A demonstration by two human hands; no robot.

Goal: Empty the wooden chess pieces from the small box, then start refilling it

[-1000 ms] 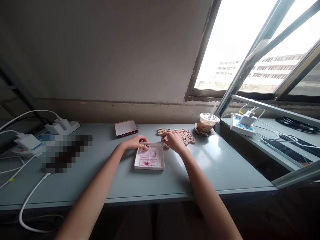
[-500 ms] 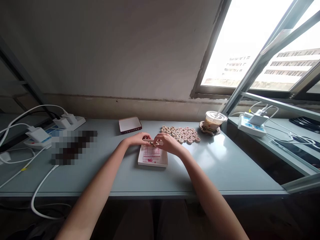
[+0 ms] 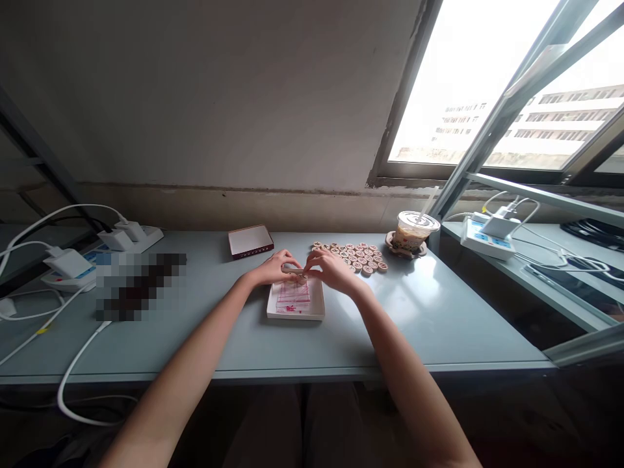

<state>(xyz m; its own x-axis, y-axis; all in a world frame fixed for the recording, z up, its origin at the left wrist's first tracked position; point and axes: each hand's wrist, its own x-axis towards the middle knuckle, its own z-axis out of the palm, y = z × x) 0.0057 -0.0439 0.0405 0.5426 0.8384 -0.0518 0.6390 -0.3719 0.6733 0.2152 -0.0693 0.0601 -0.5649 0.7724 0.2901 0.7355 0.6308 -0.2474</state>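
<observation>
A white shallow box sits on the desk before me, with a folded sheet printed with a pink grid inside. Over its far edge, my left hand and my right hand close in from both sides on a short row of Chinese chess pieces. The row looks tipped, its side edge towards me; fingers partly hide it. More round wooden chess pieces, marked in red and black, lie close together beyond my right hand.
A dark red box lid lies open side up at the back. Behind the pieces, a lidded drink cup with a straw stands in a brown holder. Power strips with white chargers and cables occupy the left; another strip is on the right.
The chess pieces between my hands have tipped from face up to edge-on and seem raised a little. My fingers have drawn in at the row's ends. The view has shifted slightly.
</observation>
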